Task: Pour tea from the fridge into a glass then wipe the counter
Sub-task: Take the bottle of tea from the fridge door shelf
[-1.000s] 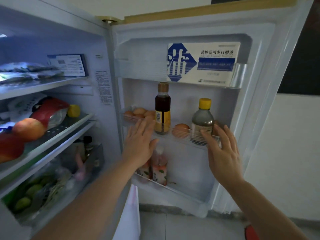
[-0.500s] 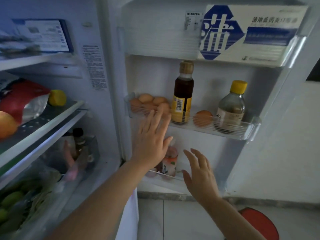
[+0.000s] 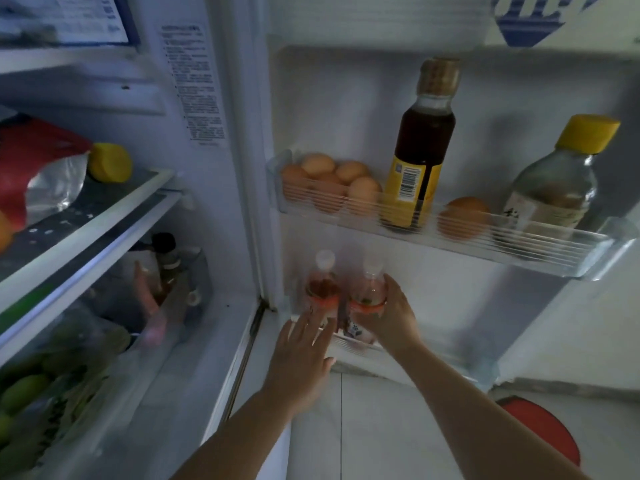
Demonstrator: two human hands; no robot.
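Observation:
Two small tea bottles with white caps and orange labels stand side by side in the lowest rack of the open fridge door. My right hand (image 3: 393,317) wraps around the right tea bottle (image 3: 369,289), fingers curled on its side. The left tea bottle (image 3: 322,284) stands just beyond my left hand (image 3: 303,355), which is spread flat with its fingertips at the bottle's base, holding nothing. No glass or counter is in view.
The door rack above (image 3: 450,237) holds several eggs (image 3: 329,181), a dark sauce bottle (image 3: 420,150) and a yellow-capped bottle (image 3: 557,181). Fridge shelves on the left carry a red bag (image 3: 31,161), a lemon (image 3: 110,162) and green vegetables (image 3: 24,393). A red object (image 3: 540,431) lies on the tiled floor.
Both hands dropped from the middle door rack to the bottom rack. My right hand closed around the right tea bottle; the view tilted down and moved closer.

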